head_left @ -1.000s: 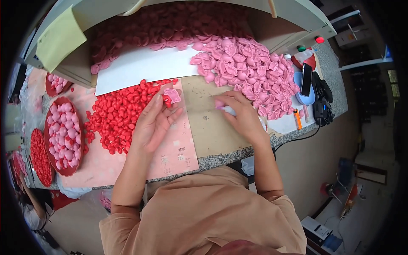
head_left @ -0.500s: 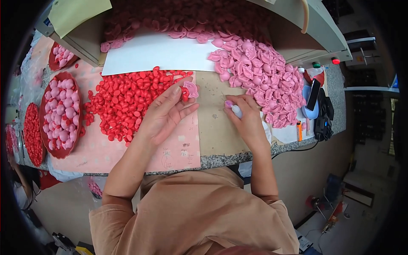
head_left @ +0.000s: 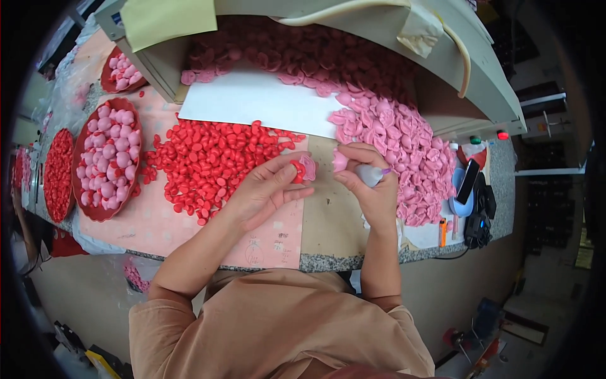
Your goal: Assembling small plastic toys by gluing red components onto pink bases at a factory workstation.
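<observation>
Between the thumb and fingers of my left hand [head_left: 259, 196] is a glossy red bean-shaped piece [head_left: 298, 173], with a thin pink petal-shaped piece [head_left: 308, 167] against its right side. My right hand [head_left: 379, 196] pinches another pink cup-like piece [head_left: 339, 160] at the thumb and fingertip. Tucked in that same hand is a small translucent squeeze bottle [head_left: 367, 175], its purple tip pointing right. A short gap separates the two hands. Left of my left hand lies a heap of red pieces [head_left: 208, 164]; right of my right hand spreads a heap of pink pieces [head_left: 420, 164].
A grey metal housing [head_left: 461, 69] arches over the far side, above a white sheet [head_left: 265, 104]. Red oval trays of pink balls [head_left: 108, 158] and red pieces [head_left: 59, 174] stand at left. A phone [head_left: 467, 182], blue dish [head_left: 461, 203] and orange lighter [head_left: 442, 233] lie at right.
My right hand has taken a pink cup-like piece in its fingertips, and the bottle has turned so its purple tip points right. My left hand still holds its pieces. The view has shifted.
</observation>
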{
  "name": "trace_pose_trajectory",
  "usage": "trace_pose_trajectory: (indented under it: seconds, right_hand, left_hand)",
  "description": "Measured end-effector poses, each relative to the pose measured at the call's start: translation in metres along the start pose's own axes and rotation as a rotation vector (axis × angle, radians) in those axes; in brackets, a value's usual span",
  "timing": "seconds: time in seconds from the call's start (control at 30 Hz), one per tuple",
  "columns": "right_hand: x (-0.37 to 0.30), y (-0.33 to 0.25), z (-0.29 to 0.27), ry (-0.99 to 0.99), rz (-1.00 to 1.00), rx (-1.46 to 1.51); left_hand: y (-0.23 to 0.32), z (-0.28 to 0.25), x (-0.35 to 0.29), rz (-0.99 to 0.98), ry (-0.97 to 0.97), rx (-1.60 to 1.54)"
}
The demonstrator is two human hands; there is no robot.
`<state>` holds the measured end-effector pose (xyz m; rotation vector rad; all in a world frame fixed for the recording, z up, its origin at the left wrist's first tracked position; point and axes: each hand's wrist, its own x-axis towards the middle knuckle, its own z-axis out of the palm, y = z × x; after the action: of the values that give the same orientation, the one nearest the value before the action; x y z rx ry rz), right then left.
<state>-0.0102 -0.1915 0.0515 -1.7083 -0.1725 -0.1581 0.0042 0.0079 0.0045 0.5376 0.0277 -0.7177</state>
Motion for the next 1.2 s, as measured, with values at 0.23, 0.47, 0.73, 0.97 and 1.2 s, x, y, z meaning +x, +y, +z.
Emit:
trace_pose_trajectory:
  seconds: [0.23,0.47,0.73,0.97,1.2]
  right_hand:
    - [-0.004,0.006,0.017,-0.06,-0.095,-0.111]
    - [0.001,0.009,0.018,-0.063,-0.17,-0.208]
    - [-0.001,0.016,0.019,-0.092,-0.209,-0.255]
    - [-0.001,0.02,0.024,-0.075,-0.248,-0.262]
    - [-0.003,0.026,0.028,-0.054,-0.362,-0.364]
  left_hand:
    - [0.0,-0.003,0.002,0.021,-0.014,-0.013]
    - [0.0,-0.001,0.007,0.01,0.034,0.005]
    - [-0.003,-0.004,0.007,-0.002,0.026,0.023]
    - [-0.001,-0.001,0.005,0.02,0.021,0.008]
    - [-0.004,0.002,0.005,0.158,0.076,0.277]
